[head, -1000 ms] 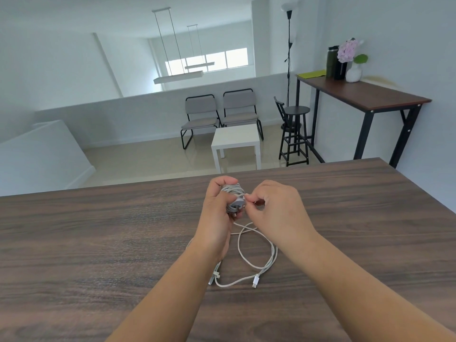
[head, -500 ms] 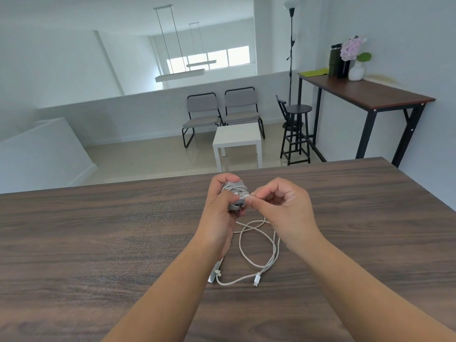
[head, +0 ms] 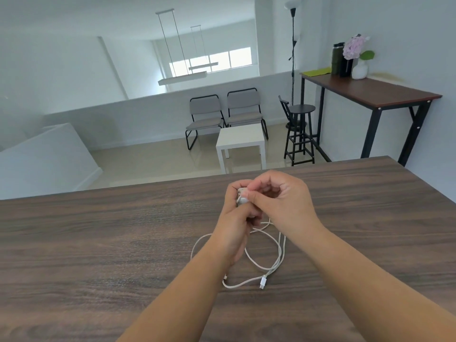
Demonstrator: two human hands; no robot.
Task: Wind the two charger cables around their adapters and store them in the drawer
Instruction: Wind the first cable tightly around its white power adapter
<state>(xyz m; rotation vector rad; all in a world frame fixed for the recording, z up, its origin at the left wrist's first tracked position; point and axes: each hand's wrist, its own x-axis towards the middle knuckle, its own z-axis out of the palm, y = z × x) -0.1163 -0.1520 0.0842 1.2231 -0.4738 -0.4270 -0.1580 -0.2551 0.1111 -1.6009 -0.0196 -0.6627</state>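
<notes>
While your left hand point(head: 238, 213) curls its fingers around the small white cable-wrapped charger adapter point(head: 243, 199) above the dark wood-grain table point(head: 98, 243), your right hand point(head: 281, 203) pinches at the bundle's top with fingers bent. Below both wrists, the loose white charger cable point(head: 278, 255) lies looped on the tabletop, its plug point(head: 263, 283) nearest you.

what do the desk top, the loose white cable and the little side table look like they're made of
Dark brown wood-grain desk top: probably laminate or veneer, matt; streaky printed-looking grain, little glare.
Loose white charger cable on the desk: looks like soft rubbery or braided sheathing, since it lies in limp loops; its plug end looks like hard white plastic.
Small white square side table: probably painted or laminated board, smooth and uniform, no grain visible.
</notes>
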